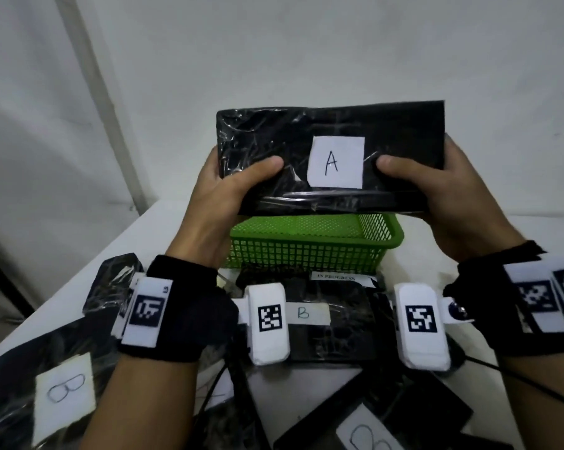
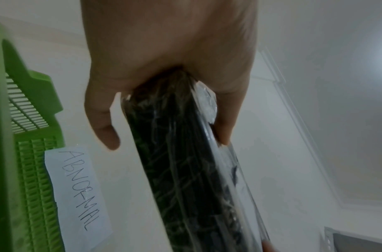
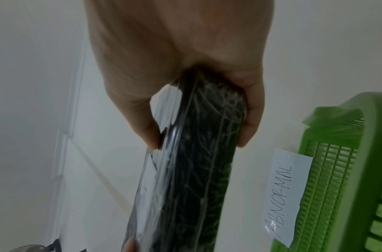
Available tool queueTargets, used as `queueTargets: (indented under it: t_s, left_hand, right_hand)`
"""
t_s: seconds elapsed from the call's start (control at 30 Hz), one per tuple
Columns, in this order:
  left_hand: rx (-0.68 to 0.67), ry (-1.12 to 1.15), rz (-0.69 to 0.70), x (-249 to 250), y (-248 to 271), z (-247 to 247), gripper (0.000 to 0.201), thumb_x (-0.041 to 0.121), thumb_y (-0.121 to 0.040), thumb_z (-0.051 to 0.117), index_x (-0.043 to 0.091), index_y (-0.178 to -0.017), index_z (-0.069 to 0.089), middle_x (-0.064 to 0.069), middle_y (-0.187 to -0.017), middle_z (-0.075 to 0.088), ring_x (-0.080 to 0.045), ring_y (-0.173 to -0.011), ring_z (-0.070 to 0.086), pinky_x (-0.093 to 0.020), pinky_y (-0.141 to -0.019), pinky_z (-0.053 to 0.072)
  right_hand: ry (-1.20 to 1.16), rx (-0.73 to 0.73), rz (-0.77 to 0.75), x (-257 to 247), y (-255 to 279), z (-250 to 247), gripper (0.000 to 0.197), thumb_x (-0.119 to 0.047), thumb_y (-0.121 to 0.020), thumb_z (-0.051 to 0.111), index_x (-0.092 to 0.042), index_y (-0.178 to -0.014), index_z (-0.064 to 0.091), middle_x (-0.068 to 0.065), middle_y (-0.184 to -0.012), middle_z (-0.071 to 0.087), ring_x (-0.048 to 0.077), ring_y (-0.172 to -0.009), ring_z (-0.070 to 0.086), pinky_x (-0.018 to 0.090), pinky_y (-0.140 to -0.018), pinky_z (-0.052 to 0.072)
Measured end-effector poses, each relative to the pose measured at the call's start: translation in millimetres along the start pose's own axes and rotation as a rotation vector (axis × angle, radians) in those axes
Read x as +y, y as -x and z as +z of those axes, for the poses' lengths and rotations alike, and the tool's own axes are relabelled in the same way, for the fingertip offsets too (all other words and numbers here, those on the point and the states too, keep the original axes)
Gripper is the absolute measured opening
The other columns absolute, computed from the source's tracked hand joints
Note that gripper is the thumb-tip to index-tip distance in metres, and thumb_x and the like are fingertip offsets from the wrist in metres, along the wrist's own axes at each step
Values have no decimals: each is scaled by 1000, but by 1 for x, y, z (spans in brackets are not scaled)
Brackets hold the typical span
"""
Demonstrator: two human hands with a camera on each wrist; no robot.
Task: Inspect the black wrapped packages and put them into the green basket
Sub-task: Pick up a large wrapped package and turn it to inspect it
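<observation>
- Nearest me, low in the head view, lie more black wrapped packages; one at the lower left (image 1: 40, 394) carries a white slip that reads as a "B" lying on its side; one at the lower right (image 1: 375, 427) has a slip too, cut off by the frame edge, so I cannot read it for sure
- Between my wrists lies another package (image 1: 336, 329) with a strip marked "B"; just past it a small printed label (image 1: 337, 277) reads "IN PROGRESS"
- My left hand (image 1: 228, 196) and right hand (image 1: 453, 203) each clamp one end of the held package (image 1: 274, 134); thumbs lie across the near face, fingers are curled behind it, as both wrist views show; both grips are closed firmly on the wrap
- That package is raised, near face tilted toward me, above the green basket (image 1: 310, 251); its white label (image 1: 336, 162) reads "A"
- To do this step well I judge I should hold it steady, thumbs clear of the label; then turn it slowly to check wrap, seams and edges; the film looks slick, so I would keep both hands on
- After that, lowering it flat into the basket seems best, not dropping it
- On the table beside the basket, a paper slip (image 2: 78, 191) reads "ABNORMAL" in handwriting
</observation>
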State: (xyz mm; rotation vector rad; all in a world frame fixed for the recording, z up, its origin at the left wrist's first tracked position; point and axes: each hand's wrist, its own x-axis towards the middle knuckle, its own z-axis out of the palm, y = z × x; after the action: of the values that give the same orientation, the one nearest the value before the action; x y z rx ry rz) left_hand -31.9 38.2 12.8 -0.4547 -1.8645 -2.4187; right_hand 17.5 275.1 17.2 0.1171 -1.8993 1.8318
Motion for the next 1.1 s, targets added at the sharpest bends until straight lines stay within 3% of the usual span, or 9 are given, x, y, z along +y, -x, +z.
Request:
queueTargets:
  t_s: [0.3, 0.4, 0.5, 0.63, 0.7, 0.8, 0.9, 1.0, 1.1]
  left_hand:
    - [72, -45, 79, 7, 7, 8, 41, 32, -78, 82, 21, -113, 65, 0, -105, 77, -18, -96, 74, -46, -88, 59]
    - [57, -139, 81, 9, 5, 3, 33, 42, -81, 77, 28, -109, 66, 7, -102, 77, -12, -94, 74, -37, -82, 58]
    - [-7, -317, 53, 9, 4, -3, 47, 62, -76, 72, 39, -115, 62, 14, -106, 74, -9, -95, 72, -36, -71, 61]
    - [-44, -301, 102, 14, 6, -7, 56, 78, -77, 57, 44, -121, 61, 15, -116, 72, -6, -108, 68, -41, -88, 57]
    - [-74, -222, 37, 14, 6, -8, 56, 75, -85, 43, 41, -125, 61, 16, -116, 72, 0, -104, 69, -34, -84, 56]
    - [-66, -140, -55, 11, 7, -13, 53, 75, -88, 44, 41, -126, 60, 12, -118, 71, -8, -106, 69, -34, -70, 59]
    - [-47, -82, -51, 7, 1, -15, 38, 56, -81, 58, 36, -114, 61, 9, -111, 71, -15, -106, 67, -46, -73, 61]
    - [-70, -71, -21, 6, 1, -10, 20, 46, -77, 63, 40, -96, 59, 9, -106, 71, -12, -100, 69, -54, -81, 60]
    - [-66, -77, 12, 6, 1, -6, 23, 42, -75, 70, 38, -95, 60, 8, -108, 72, -10, -97, 71, -58, -82, 58]
  right_hand:
    - [82, 114, -138, -16, 15, 8, 64, -26, -69, 82, -8, -126, 59, 6, -115, 73, 22, -104, 73, 45, -90, 59]
    - [192, 85, -151, -18, 17, 6, 60, -30, -77, 85, -17, -129, 57, -4, -116, 73, 10, -106, 70, 36, -93, 57]
    - [345, 29, -150, -19, 18, -1, 54, -39, -82, 76, -29, -131, 57, -17, -116, 71, -1, -107, 67, 29, -92, 54]
    - [501, 21, -98, -20, 24, -2, 53, -60, -77, 69, -51, -127, 51, -28, -113, 67, 3, -106, 66, 37, -78, 59]
    - [458, 30, -100, -21, 27, 2, 61, -52, -78, 74, -48, -133, 50, -20, -118, 67, 10, -108, 68, 41, -72, 63]
    - [407, 6, -144, -28, 29, 10, 71, -48, -81, 77, -46, -142, 41, -27, -124, 62, 3, -117, 62, 48, -89, 59]
    - [127, 66, -20, -35, 29, 18, 54, -60, -82, 67, -40, -128, 46, -32, -99, 67, -8, -94, 67, 59, -91, 56]
    - [27, 158, 23, -35, 28, 21, 48, -44, -79, 71, -32, -118, 46, -28, -82, 69, -5, -78, 69, 53, -83, 56]
    - [-51, 194, -1, -28, 26, 22, 40, -17, -86, 71, -27, -115, 45, -20, -79, 69, 1, -71, 68, 42, -70, 55]
